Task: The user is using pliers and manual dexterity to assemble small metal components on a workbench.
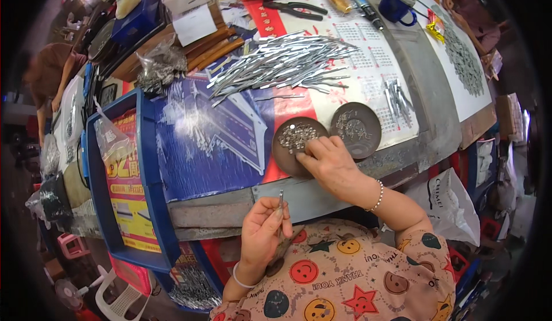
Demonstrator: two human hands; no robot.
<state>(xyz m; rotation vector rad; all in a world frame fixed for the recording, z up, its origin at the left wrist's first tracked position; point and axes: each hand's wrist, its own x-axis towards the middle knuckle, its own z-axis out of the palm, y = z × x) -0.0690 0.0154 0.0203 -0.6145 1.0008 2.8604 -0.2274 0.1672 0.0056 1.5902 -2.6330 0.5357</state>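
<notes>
My left hand [263, 232] is held up just off the table's front edge. Its thumb and fingers pinch a thin metal strip [281, 198] whose end points upward. My right hand [330, 163] reaches into the left one of two round brown dishes [281, 163], fingertips pressed together among small shiny metal parts [298, 135]. Whatever is between those fingertips is too small to make out. Beside it, the second brown dish [368, 148] holds finer metal bits [351, 126]. Farther back lies a big heap of long silver metal strips [282, 62].
A blue tray [150, 171] stands at the table's left, near a clear bag of metal parts [164, 59]. Pliers [296, 10] and a blue mug [398, 3] are at the back. A few short strips [397, 99] lie right. Other people sit at the far left and right.
</notes>
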